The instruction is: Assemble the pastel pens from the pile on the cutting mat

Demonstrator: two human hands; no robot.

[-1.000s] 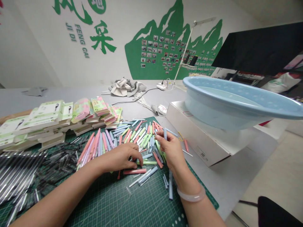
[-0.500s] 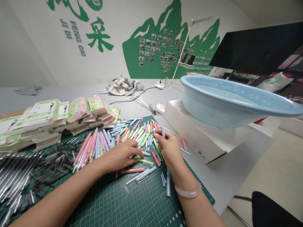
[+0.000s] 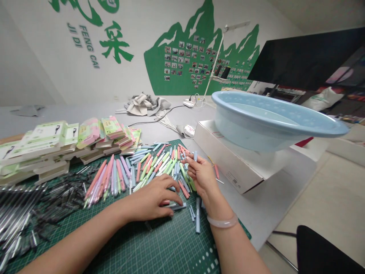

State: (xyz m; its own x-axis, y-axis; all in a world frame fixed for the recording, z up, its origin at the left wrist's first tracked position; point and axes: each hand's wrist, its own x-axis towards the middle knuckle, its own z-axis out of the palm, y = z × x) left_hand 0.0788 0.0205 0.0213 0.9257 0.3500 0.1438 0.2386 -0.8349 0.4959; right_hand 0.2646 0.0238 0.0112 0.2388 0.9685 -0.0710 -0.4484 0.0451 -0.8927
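Note:
My right hand [image 3: 203, 176] is closed in a pinch on a light blue pen part [image 3: 195, 155], whose end sticks up above the fingers. Over the pen parts, my left hand [image 3: 158, 196] is open, its fingers bent and apart. Close to its fingertips lies a blue pen barrel [image 3: 179, 206], partly hidden by the hand. Just below my right hand, another blue barrel [image 3: 197, 216] and small blue clips [image 3: 192, 213] lie on the green cutting mat [image 3: 137, 247]. Loose red, green and blue pen parts [image 3: 155, 163] make a pile beyond both hands.
Whole pastel pens [image 3: 107, 177], black wrapped pieces [image 3: 61, 198] and clear-barrelled pens [image 3: 14, 213] lie to the left. Pen boxes [image 3: 48, 139] are stacked behind them. At right, a blue basin [image 3: 256, 129] stands on a white carton [image 3: 228, 160]. Grey cloth [image 3: 146, 104] lies farther back.
My left hand has moved right and nearer, from a green pen part to the blue barrel, covering the pieces there. My right hand keeps its pinch. The view has shifted slightly.

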